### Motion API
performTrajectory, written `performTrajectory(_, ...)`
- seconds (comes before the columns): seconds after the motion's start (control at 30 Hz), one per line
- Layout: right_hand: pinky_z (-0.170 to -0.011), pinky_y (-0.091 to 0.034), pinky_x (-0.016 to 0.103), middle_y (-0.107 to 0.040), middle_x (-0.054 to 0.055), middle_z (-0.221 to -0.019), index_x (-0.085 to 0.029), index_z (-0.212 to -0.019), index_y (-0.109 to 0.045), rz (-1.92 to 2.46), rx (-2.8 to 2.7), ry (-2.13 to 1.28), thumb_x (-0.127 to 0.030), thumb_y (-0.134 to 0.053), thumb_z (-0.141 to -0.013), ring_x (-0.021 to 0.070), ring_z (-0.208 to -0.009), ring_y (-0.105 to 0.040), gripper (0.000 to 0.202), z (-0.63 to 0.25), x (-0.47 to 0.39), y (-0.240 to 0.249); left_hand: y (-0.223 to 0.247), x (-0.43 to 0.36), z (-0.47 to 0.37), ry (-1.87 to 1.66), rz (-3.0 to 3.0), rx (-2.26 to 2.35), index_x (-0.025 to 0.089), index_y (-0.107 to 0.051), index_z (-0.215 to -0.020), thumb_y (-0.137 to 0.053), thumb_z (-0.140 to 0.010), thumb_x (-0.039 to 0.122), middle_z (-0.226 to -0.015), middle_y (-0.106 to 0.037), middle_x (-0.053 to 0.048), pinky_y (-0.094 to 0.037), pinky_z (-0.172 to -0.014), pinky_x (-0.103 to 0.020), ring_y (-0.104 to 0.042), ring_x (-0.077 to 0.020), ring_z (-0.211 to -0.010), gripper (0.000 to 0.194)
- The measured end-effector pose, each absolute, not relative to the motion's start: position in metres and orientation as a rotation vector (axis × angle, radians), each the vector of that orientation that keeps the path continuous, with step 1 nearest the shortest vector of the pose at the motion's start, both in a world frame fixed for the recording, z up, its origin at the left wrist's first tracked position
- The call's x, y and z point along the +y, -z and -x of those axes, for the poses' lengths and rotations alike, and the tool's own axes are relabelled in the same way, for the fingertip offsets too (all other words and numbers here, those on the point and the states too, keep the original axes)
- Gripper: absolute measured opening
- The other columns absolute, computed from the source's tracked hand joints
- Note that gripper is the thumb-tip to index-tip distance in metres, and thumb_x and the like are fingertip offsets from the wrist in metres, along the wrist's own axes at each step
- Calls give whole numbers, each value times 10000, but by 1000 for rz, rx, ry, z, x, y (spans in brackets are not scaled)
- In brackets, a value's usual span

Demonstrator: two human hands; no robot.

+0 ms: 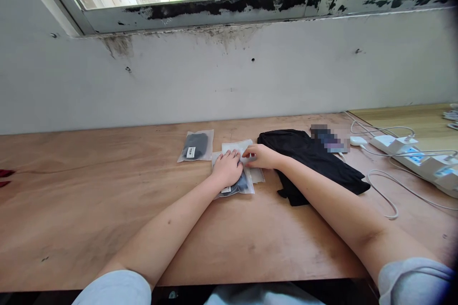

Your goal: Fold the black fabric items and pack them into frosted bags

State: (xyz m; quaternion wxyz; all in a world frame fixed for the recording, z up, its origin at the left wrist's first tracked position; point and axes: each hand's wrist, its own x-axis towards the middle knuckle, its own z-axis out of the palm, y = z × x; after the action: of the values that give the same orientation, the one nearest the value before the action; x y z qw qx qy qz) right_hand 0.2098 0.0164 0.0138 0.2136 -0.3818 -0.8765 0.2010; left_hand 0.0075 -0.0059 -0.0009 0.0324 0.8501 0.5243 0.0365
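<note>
My left hand [228, 170] lies flat with fingers outstretched, pressing on a frosted plastic bag [246, 187]. Dark folded fabric and part of a white label show through this bag beneath the palm. Just to its right, my right hand [263, 156] has its fingers curled and pinched at the bag's upper edge; the exact grip is partly hidden. Whitish packaging [236, 145] sticks out behind and beside the fingers. A second frosted bag [196, 146], holding dark fabric and bearing a white barcode label, rests behind and left of my hands.
A black cloth [304, 152] lies partly under my right forearm. Behind it is a blurred-out device [329, 140]. A white power strip [418, 159] with plugs and loose white cables [388, 195] occupies the right of the wooden table [107, 200]. Wall and window stand at the back.
</note>
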Motion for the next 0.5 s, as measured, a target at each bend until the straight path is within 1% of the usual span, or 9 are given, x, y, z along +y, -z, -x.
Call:
performTrajectory(0.03, -954, -466, 392, -691, 127, -1158, -187, -1190, -720, 1060, -2435, -443, -408, -788, -748, 284, -1089, -612, 499, -212, 18, -10, 2, -5, -8, -118, -2616, 1623, 193, -487, -1464, -290, -1009, 351, -1601, -381, -81, -244, -1216, -500, -331, -284, -1481, 521)
performTrajectory(0.1, -1096, -358, 515, -540, 175, -1422, -220, -1394, -591, 1106, -2476, -319, -480, -839, -689, 371, -1337, -451, 791, -214, 20, -5, 2, -5, -8, -127, -2619, 1624, 177, -492, -1458, -297, -1004, 340, -1594, -390, -96, -247, -1213, -505, -327, -288, -1481, 521)
performTrajectory(0.13, -1133, -302, 556, -447, 187, -1513, -230, -1475, -505, 1147, -2505, -311, -528, -844, -672, 399, -1416, -355, 921, -214, 20, -3, 2, -5, -8, -129, -2620, 1622, 165, -493, -1458, -303, -1000, 337, -1590, -395, -105, -248, -1212, -507, -323, -292, -1482, 524)
performTrajectory(0.2, -1179, -210, 579, -301, 193, -1610, -228, -1564, -363, 1215, -2573, -344, -609, -818, -674, 419, -1502, -188, 1071, -213, 18, -1, 2, -5, -8, -133, -2619, 1620, 149, -491, -1460, -311, -993, 338, -1581, -406, -118, -245, -1212, -510, -319, -296, -1482, 534)
performTrajectory(0.23, -1197, -170, 570, -261, 191, -1630, -219, -1583, -321, 1231, -2608, -367, -636, -798, -686, 416, -1521, -129, 1098, -212, 18, 0, 1, -5, -9, -131, -2617, 1618, 146, -486, -1465, -313, -991, 339, -1579, -408, -121, -242, -1212, -511, -319, -297, -1482, 540)
performTrajectory(0.3, -1221, -99, 552, -222, 183, -1649, -207, -1603, -265, 1239, -2661, -416, -658, -760, -720, 403, -1537, -60, 1107, -211, 16, -1, 1, -5, -9, -126, -2611, 1618, 146, -473, -1477, -313, -989, 342, -1582, -404, -119, -236, -1214, -511, -318, -299, -1482, 550)
performTrajectory(0.4, -1222, -23, 572, -182, 169, -1664, -216, -1618, -211, 1254, -2692, -475, -653, -749, -733, 405, -1538, -19, 1124, -209, 14, -4, 0, -6, -9, -122, -2603, 1619, 148, -464, -1485, -313, -988, 349, -1594, -385, -114, -230, -1217, -509, -312, -297, -1486, 557)
performTrajectory(0.5, -1209, 17, 605, -148, 153, -1673, -241, -1624, -176, 1250, -2708, -519, -624, -773, -719, 418, -1534, 7, 1150, -207, 12, -6, -1, -6, -9, -119, -2597, 1620, 148, -476, -1477, -313, -991, 350, -1598, -378, -112, -226, -1219, -503, -310, -291, -1488, 551)
